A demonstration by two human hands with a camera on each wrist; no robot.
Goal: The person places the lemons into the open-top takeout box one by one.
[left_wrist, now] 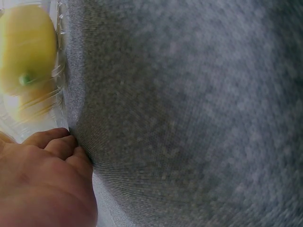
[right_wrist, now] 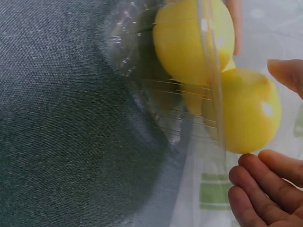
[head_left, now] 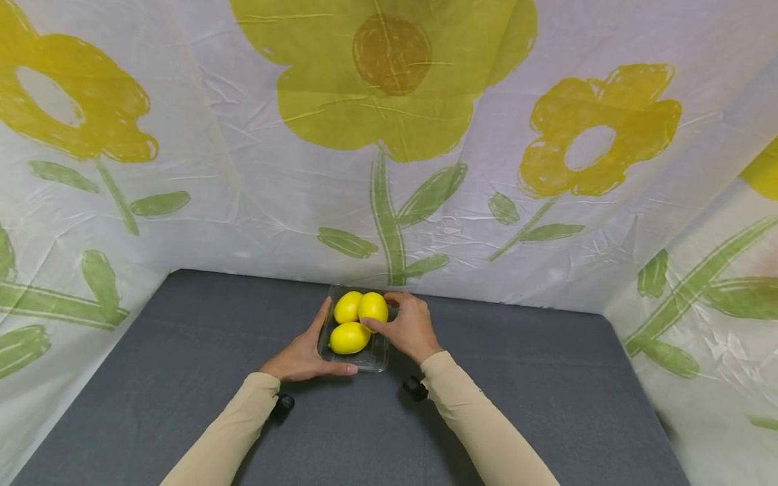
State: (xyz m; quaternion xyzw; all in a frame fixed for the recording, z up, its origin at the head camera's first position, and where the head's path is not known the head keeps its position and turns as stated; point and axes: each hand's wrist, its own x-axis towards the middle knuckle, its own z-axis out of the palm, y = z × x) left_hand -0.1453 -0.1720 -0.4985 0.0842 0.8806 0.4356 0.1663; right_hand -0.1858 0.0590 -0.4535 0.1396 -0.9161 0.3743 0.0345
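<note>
A clear plastic container [head_left: 373, 361] sits near the table's back edge. Three yellow lemons are in it: one in front [head_left: 349, 337], one at back left [head_left: 347, 307] and one at the right [head_left: 373, 308], which rises above the rim in the right wrist view. My left hand [head_left: 306, 352] holds the container by its left side and near edge, fingers along the side, thumb across the front. My right hand [head_left: 414, 327] is around the right lemon. In the right wrist view the thumb [right_wrist: 286, 73] stands slightly apart from it; the fingertips lie close below, contact unclear.
A dark grey cloth covers the table [head_left: 516, 405]. Behind it and at both sides hangs a pale sheet [head_left: 255, 223] printed with yellow flowers and green stems. The table's back edge runs close behind the container.
</note>
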